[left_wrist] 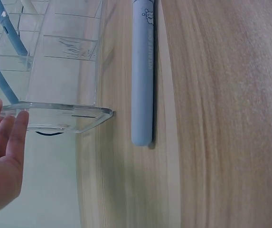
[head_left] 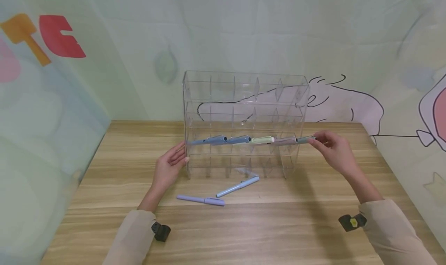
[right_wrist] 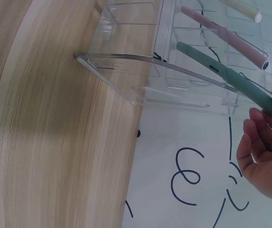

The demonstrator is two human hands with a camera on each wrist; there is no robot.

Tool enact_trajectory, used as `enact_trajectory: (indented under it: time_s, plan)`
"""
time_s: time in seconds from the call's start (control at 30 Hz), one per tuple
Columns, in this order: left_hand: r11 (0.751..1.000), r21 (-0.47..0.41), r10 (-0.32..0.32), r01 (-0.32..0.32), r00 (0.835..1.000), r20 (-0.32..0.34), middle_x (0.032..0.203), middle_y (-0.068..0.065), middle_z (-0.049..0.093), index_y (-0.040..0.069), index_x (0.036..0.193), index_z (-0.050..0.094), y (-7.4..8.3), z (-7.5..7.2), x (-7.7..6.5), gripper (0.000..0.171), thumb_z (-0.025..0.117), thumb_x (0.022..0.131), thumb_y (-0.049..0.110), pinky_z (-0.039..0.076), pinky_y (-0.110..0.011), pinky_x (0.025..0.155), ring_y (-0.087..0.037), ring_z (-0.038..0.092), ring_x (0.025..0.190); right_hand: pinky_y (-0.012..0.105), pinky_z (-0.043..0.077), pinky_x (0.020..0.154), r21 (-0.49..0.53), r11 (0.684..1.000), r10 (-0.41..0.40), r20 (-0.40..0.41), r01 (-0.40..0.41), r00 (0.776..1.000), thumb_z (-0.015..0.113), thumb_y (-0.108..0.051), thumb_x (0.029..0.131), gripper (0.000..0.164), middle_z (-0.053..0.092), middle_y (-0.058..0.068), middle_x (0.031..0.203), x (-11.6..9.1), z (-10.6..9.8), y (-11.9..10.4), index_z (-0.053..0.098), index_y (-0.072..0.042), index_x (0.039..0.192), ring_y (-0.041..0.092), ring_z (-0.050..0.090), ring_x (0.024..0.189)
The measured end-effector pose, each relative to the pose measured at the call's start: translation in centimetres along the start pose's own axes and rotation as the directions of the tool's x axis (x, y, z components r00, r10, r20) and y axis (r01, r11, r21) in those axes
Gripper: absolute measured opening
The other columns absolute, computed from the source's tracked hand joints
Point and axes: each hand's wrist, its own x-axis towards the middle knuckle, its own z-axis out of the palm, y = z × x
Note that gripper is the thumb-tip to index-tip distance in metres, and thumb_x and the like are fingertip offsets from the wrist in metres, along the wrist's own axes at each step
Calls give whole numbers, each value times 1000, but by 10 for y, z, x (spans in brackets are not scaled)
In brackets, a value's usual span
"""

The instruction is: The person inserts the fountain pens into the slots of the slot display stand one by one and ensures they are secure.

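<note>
A transparent acrylic pen rack stands on the wooden table. My left hand rests its fingertips against the rack's left side panel, with the thumb at its front edge. At the other end, my right hand pinches the end of a green pen between thumb and fingers. That pen slants over the rack's right end compartment, its far end inside. Beside it in the same tier lie a mauve pen, a pale green pen and two blue pens.
In front of the rack, a light blue pen and a lavender pen lie on the table. The rack's upper tiers are divided into small compartments. A printed cloth backdrop hangs behind the table.
</note>
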Motion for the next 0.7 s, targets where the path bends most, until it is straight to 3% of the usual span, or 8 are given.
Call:
enact_trajectory:
  time_s: [0.47, 0.7]
  plan:
    - [999, -37, 15, -15, 1000, 4, 121, -22, 54, 0, 130, 48, 0, 0, 0, 49, 60, 83, -8, 50, -17, 83, -29, 55, 109, 18, 49, 58, 12, 1000, 21, 67, -22, 998, 60, -24, 90, 24, 64, 11, 87, -15, 2, 9, 63, -1, 94, 15, 55, 74]
    - [998, -54, 17, -17, 1000, 1, 120, -24, 54, 0, 130, 48, 0, -1, -1, 50, 60, 82, -9, 50, -17, 84, -30, 55, 110, 24, 51, 60, 34, 999, 29, 161, -35, 987, 61, -22, 89, 20, 64, 8, 88, -27, 18, 8, 63, -2, 94, 20, 56, 78]
